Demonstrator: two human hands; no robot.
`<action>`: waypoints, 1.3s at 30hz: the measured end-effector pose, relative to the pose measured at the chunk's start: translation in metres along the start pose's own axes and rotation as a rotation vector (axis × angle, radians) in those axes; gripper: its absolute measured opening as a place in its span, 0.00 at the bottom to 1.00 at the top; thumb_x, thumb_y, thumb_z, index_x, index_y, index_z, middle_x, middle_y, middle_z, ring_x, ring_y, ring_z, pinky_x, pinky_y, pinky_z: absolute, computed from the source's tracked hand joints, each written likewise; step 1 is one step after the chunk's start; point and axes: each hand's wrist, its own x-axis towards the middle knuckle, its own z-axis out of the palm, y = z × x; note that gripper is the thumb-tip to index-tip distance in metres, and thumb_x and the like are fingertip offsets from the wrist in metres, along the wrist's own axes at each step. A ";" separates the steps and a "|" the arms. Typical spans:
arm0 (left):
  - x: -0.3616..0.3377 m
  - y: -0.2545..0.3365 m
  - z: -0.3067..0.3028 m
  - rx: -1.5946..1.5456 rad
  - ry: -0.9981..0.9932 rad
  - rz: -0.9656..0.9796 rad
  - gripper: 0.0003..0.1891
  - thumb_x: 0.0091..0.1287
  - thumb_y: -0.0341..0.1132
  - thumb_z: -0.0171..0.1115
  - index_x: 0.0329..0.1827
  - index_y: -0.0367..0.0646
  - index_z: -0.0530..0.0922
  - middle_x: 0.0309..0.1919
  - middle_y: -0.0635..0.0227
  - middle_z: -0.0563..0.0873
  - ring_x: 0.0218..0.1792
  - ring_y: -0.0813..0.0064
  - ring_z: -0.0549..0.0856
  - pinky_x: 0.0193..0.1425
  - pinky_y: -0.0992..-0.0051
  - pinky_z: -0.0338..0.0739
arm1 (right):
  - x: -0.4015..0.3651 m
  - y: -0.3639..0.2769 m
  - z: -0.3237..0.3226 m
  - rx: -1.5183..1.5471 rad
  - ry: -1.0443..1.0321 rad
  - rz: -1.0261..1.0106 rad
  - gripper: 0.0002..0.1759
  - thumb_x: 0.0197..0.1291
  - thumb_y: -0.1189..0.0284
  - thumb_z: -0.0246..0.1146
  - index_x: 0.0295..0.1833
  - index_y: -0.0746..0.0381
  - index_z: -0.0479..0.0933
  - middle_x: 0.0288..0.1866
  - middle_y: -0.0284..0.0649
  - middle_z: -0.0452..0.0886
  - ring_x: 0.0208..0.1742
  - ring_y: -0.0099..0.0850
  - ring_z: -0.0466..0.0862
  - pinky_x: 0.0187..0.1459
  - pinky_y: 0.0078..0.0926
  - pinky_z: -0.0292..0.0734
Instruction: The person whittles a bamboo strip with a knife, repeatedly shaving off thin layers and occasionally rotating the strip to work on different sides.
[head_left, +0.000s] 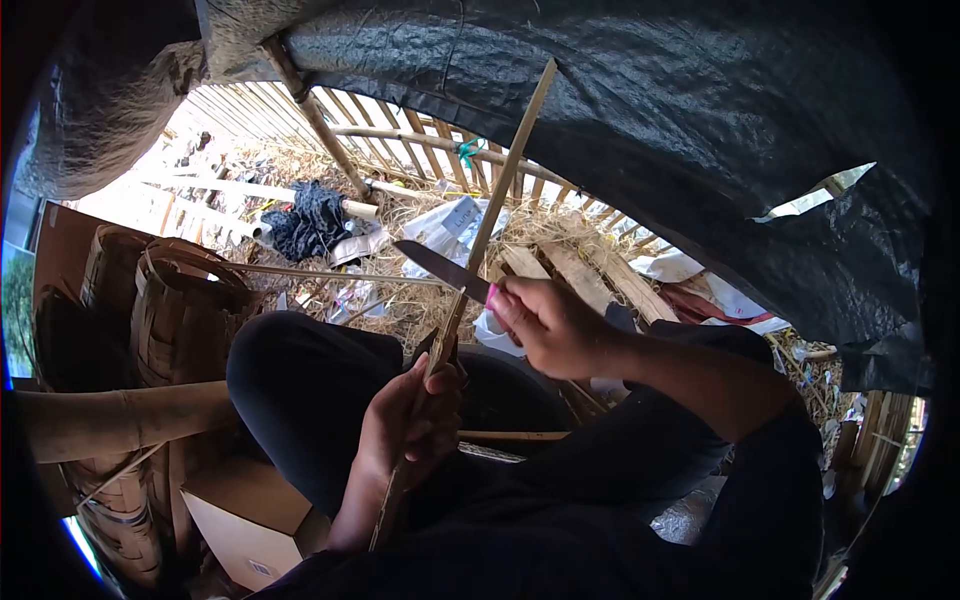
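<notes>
My left hand [408,418] is closed around the lower part of a long bamboo strip [509,170], which slants up and to the right, away from my lap. In my right hand [552,325] is a knife [440,267] with a dark blade and a pink part at the handle, the rest of which my fingers hide. The blade lies across the strip, above my left hand, with its tip pointing to the upper left. The strip's lower end runs down past my left wrist.
Woven bamboo baskets [180,310] and a cardboard box [250,515] stand at my left, with a thick bamboo pole [130,418] across them. A black tarp [700,130] hangs overhead. Beyond my knees lie straw, plastic bags and a dark cloth [310,222], before a slatted bamboo fence [410,140].
</notes>
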 end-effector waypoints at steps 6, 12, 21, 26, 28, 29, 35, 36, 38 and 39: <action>-0.001 0.001 0.005 -0.011 -0.001 0.016 0.16 0.80 0.44 0.37 0.38 0.45 0.68 0.15 0.77 0.63 0.07 0.87 0.58 0.08 0.87 0.58 | -0.002 -0.005 0.013 0.161 0.024 0.056 0.20 0.76 0.66 0.47 0.30 0.64 0.70 0.20 0.35 0.71 0.22 0.23 0.72 0.28 0.29 0.68; 0.001 0.002 0.002 -0.004 0.006 0.021 0.15 0.79 0.43 0.37 0.38 0.45 0.68 0.15 0.76 0.64 0.08 0.87 0.59 0.08 0.87 0.58 | 0.012 0.005 -0.011 -0.065 0.162 -0.044 0.24 0.77 0.60 0.44 0.31 0.64 0.71 0.18 0.36 0.73 0.20 0.29 0.74 0.26 0.32 0.69; 0.000 0.003 0.000 -0.004 -0.004 0.009 0.16 0.80 0.43 0.36 0.37 0.45 0.68 0.14 0.75 0.63 0.07 0.87 0.59 0.07 0.86 0.58 | 0.012 -0.014 0.008 0.119 0.076 0.049 0.23 0.77 0.56 0.43 0.32 0.61 0.67 0.20 0.28 0.67 0.17 0.19 0.63 0.21 0.20 0.63; -0.001 0.003 0.002 -0.021 0.011 0.012 0.17 0.80 0.44 0.35 0.37 0.45 0.68 0.14 0.75 0.64 0.07 0.86 0.59 0.07 0.86 0.57 | 0.021 -0.006 -0.031 0.524 0.337 0.312 0.25 0.77 0.56 0.43 0.31 0.63 0.70 0.16 0.33 0.70 0.15 0.26 0.71 0.22 0.30 0.71; 0.000 0.004 0.007 0.192 0.033 -0.018 0.18 0.78 0.50 0.41 0.33 0.51 0.68 0.12 0.81 0.61 0.07 0.87 0.57 0.10 0.86 0.51 | 0.018 -0.005 -0.004 0.102 0.356 0.031 0.24 0.77 0.58 0.42 0.32 0.63 0.69 0.16 0.32 0.69 0.15 0.26 0.71 0.22 0.29 0.70; 0.000 0.004 0.005 0.194 0.037 -0.017 0.18 0.78 0.50 0.41 0.33 0.51 0.68 0.12 0.81 0.61 0.07 0.87 0.57 0.10 0.86 0.51 | 0.006 -0.007 0.008 0.121 0.138 0.092 0.23 0.77 0.58 0.43 0.32 0.62 0.69 0.17 0.30 0.68 0.18 0.22 0.70 0.23 0.24 0.68; -0.001 0.003 0.002 0.048 0.022 0.025 0.17 0.80 0.43 0.34 0.36 0.45 0.68 0.13 0.76 0.63 0.06 0.86 0.58 0.07 0.86 0.57 | 0.013 -0.014 -0.027 0.600 0.471 0.212 0.24 0.77 0.53 0.41 0.31 0.58 0.65 0.18 0.27 0.62 0.13 0.15 0.60 0.14 0.17 0.59; 0.000 0.003 0.004 0.034 0.026 0.009 0.17 0.80 0.43 0.34 0.36 0.45 0.68 0.13 0.76 0.63 0.06 0.86 0.58 0.07 0.86 0.57 | 0.011 -0.003 -0.010 0.198 0.429 0.117 0.22 0.78 0.57 0.43 0.33 0.60 0.66 0.19 0.28 0.65 0.13 0.16 0.62 0.16 0.18 0.62; 0.000 0.003 0.004 0.029 0.037 -0.007 0.17 0.80 0.43 0.34 0.36 0.45 0.68 0.13 0.76 0.62 0.06 0.86 0.58 0.07 0.86 0.57 | -0.006 -0.018 0.014 0.069 -0.090 0.121 0.19 0.77 0.60 0.46 0.35 0.62 0.67 0.19 0.29 0.68 0.13 0.18 0.65 0.19 0.20 0.65; 0.000 0.003 0.002 0.061 0.045 0.009 0.17 0.80 0.43 0.33 0.36 0.46 0.68 0.13 0.76 0.62 0.06 0.86 0.58 0.07 0.86 0.57 | -0.003 -0.012 0.016 0.113 -0.044 0.111 0.19 0.75 0.63 0.49 0.35 0.67 0.70 0.21 0.40 0.74 0.26 0.36 0.78 0.37 0.39 0.72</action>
